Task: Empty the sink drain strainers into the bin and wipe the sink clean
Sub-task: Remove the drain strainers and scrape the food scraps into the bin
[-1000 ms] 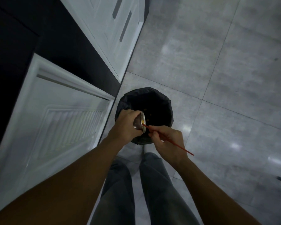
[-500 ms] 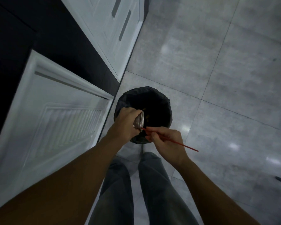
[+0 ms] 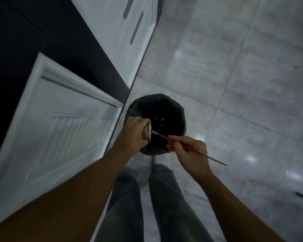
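Observation:
My left hand grips a metal drain strainer, tipped on its side with its open face turned toward the bin. The round bin, lined with a black bag, stands on the floor just below and beyond the strainer; small yellowish scraps lie inside it. My right hand pinches a thin red stick like a pen. The stick's light tip touches the strainer's rim over the bin's near edge.
An open white cabinet door juts out to the left, close to my left arm. More white cabinet fronts run along the upper left. Grey floor tiles spread to the right. My legs stand just behind the bin.
My right hand has drawn back to the right, so more of the stick shows between it and the strainer. The left hand and strainer have barely moved.

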A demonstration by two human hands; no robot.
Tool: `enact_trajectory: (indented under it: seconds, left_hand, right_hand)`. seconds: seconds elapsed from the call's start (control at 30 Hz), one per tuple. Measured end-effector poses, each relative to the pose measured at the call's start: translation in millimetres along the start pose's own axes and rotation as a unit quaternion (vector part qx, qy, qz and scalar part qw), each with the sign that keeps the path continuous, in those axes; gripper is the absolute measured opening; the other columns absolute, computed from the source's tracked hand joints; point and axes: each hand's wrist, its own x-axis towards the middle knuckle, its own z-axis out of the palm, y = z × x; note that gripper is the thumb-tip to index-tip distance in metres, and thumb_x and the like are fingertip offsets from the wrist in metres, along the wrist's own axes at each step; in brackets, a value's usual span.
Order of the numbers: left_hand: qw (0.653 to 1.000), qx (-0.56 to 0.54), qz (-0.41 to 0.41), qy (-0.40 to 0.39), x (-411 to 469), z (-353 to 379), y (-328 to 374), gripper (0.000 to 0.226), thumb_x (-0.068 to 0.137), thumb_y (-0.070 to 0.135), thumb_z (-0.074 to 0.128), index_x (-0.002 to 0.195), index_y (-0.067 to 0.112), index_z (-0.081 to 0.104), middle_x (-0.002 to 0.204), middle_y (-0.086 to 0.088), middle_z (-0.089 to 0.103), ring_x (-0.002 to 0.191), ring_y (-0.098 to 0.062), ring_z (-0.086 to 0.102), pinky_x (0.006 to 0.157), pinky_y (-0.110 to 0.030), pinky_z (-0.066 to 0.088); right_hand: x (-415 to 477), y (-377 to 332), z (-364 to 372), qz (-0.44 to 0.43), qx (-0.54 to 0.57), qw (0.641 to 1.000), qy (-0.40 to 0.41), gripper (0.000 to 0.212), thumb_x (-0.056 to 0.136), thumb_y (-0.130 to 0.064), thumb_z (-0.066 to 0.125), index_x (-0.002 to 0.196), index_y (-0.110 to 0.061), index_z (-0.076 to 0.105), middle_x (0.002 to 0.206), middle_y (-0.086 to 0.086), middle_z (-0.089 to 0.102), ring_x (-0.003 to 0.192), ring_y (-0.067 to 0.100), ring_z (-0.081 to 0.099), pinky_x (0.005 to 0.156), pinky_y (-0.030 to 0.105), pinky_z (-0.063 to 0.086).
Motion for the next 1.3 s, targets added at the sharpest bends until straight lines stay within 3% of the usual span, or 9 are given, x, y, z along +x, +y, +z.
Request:
enact_trajectory:
  seconds: [0.1,0.27,0.43,0.6,0.77,0.87,1.0,1.13,1.3]
  left_hand:
    - [0.999,-0.031,-0.007,0.015,-4,5,-2,0.068,0.074,0.023,0.085,0.134,0.017,0.054,0.129,-0.004,0.057,0.126,-0.022,0.047,0.1,-0.04,0.05]
    - [0.991,-0.11,-0.06,0.056,-21,0,-8,0.07,0.065,0.032,0.089,0.123,0.023,0.052,0.12,-0.001,0.06,0.109,-0.018,0.059,0.081,-0.029,0.052]
    - [0.977,-0.185,-0.08,0.076,-57,-36,9,0.101,0.06,0.035,0.091,0.145,0.028,0.037,0.135,-0.001,0.058,0.121,-0.019,0.058,0.098,-0.037,0.054]
    - [0.959,-0.222,-0.076,0.157,-105,-96,46,0.095,0.059,0.033,0.087,0.142,0.031,0.041,0.137,0.004,0.054,0.125,-0.017,0.054,0.099,-0.038,0.053]
    - [0.929,-0.242,-0.05,0.276,-163,-175,79,0.088,0.056,0.04,0.083,0.136,0.037,0.045,0.13,0.008,0.059,0.118,-0.011,0.057,0.089,-0.021,0.046]
    - [0.894,-0.272,-0.057,0.352,-199,-221,84,0.081,0.056,0.044,0.079,0.131,0.036,0.05,0.126,0.009,0.061,0.116,-0.011,0.061,0.096,-0.032,0.054]
    - [0.857,-0.234,-0.066,0.455,-247,-276,60,0.083,0.055,0.051,0.07,0.133,0.03,0.05,0.12,0.005,0.054,0.115,-0.022,0.056,0.1,-0.04,0.05]
    - [0.809,-0.258,-0.106,0.518,-289,-311,0,0.079,0.058,0.037,0.08,0.13,0.034,0.047,0.126,-0.001,0.057,0.119,-0.024,0.055,0.103,-0.045,0.047]
    - [0.763,-0.335,-0.173,0.526,-338,-310,-91,0.081,0.055,0.033,0.083,0.127,0.038,0.046,0.125,0.007,0.056,0.111,-0.009,0.058,0.101,-0.037,0.051]
  right_hand:
    - [-2,-4,9,0.009,0.007,1.0,-0.011,0.024,0.094,-0.001,0.06,0.106,-0.013,0.076,0.1,0.004,0.077,0.09,0.014,0.076,0.085,0.043,0.062]
    - [-8,-19,3,0.049,0.085,0.993,0.067,0.024,0.097,0.002,0.053,0.105,-0.003,0.076,0.09,0.011,0.078,0.083,0.026,0.076,0.081,0.049,0.062]
    - [-25,-61,-35,0.057,0.085,0.993,0.062,0.026,0.099,0.0,0.051,0.103,-0.004,0.076,0.086,0.01,0.078,0.08,0.026,0.076,0.077,0.048,0.063]
    - [-47,-132,-59,0.017,0.043,0.997,0.068,0.034,0.098,-0.002,0.05,0.1,-0.021,0.078,0.093,0.0,0.079,0.09,0.017,0.076,0.081,0.044,0.063]
    - [-75,-224,-41,-0.09,0.003,0.994,0.066,0.024,0.093,-0.019,0.057,0.102,-0.025,0.078,0.097,-0.004,0.078,0.092,0.014,0.075,0.086,0.045,0.062]
    - [-90,-277,-17,-0.177,-0.034,0.981,0.07,0.031,0.091,-0.036,0.05,0.11,-0.03,0.074,0.101,-0.012,0.077,0.096,0.005,0.072,0.091,0.04,0.06]
    - [-102,-337,28,-0.295,-0.05,0.953,0.038,0.033,0.093,-0.022,0.051,0.117,-0.031,0.07,0.104,-0.014,0.075,0.096,0.002,0.071,0.088,0.033,0.06]
    - [-119,-382,90,-0.395,-0.101,0.912,-0.04,0.044,0.096,-0.015,0.049,0.133,-0.034,0.063,0.094,-0.02,0.069,0.085,-0.003,0.066,0.076,0.019,0.054]
    - [-151,-408,182,-0.426,-0.141,0.878,-0.165,0.049,0.102,-0.007,0.047,0.145,-0.029,0.051,0.075,0.005,0.067,0.063,0.005,0.062,0.057,0.007,0.044]
